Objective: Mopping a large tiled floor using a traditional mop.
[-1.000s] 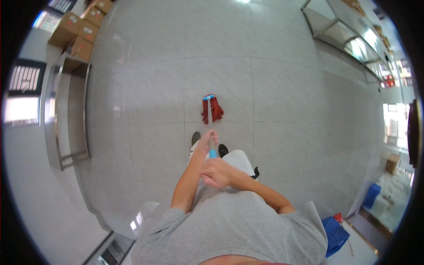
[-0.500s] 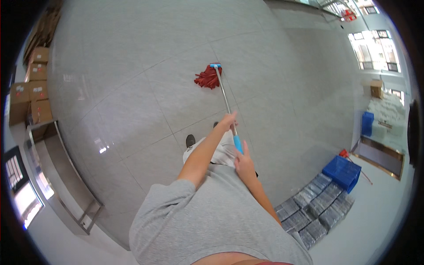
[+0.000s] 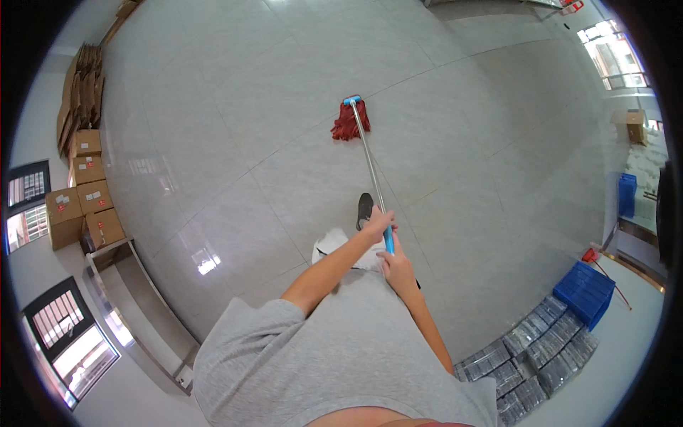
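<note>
A mop with red strands (image 3: 348, 127) and a blue head clamp rests on the grey floor ahead of me. Its silver pole (image 3: 371, 165) slants back toward my body and ends in a blue grip (image 3: 388, 242). My left hand (image 3: 378, 222) is closed around the pole just above that grip. Lower down, my right hand (image 3: 397, 267) is closed on the blue grip, close to my waist, with one finger stretched along it. Both hands nearly meet. One dark shoe (image 3: 365, 208) shows beside the pole, beyond my left hand.
Glossy tiles (image 3: 235, 114) spread around the mop. Cardboard boxes (image 3: 89, 169), flattened cartons (image 3: 82, 92) and a metal-framed shelf (image 3: 146, 299) line the left. At lower right, a blue crate (image 3: 585, 292) stands by grey wrapped bundles (image 3: 530, 341), with a red-handled tool (image 3: 610, 277) behind.
My left hand has come down the pole, closer to my right hand. The mop strands have swung round and now trail toward me. One foot has stepped forward, and the view has turned.
</note>
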`<control>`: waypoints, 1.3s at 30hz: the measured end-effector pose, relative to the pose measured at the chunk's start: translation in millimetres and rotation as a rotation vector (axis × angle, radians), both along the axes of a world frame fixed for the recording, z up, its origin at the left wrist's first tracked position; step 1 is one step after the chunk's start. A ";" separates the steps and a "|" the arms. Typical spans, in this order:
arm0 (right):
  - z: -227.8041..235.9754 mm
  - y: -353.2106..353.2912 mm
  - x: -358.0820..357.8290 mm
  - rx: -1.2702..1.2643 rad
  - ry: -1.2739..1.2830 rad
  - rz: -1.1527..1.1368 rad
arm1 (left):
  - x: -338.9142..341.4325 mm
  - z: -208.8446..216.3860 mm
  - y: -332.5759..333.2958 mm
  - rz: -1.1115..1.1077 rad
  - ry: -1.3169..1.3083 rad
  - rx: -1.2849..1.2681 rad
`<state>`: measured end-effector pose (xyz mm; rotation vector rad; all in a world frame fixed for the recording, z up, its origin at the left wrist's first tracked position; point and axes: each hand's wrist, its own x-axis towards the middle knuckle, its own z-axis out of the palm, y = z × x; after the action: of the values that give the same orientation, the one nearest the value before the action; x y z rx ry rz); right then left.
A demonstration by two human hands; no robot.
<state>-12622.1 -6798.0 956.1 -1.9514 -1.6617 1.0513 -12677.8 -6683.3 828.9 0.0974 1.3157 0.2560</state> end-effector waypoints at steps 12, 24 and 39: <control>-32.3 337.6 101.2 -0.022 0.017 -0.025 | 106.6 -71.1 299.8 0.229 -0.036 0.289; -103.5 861.0 66.8 -0.892 1.067 -0.988 | 48.8 -104.1 823.4 0.099 -0.024 0.266; -93.4 1461.7 96.3 -0.945 1.404 -0.998 | 60.0 -66.2 1439.0 0.020 -0.046 0.227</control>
<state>-12525.7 -5336.4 862.6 -1.2676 0.5855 2.0273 -12617.7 -5244.2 762.8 0.2691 1.2394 0.4220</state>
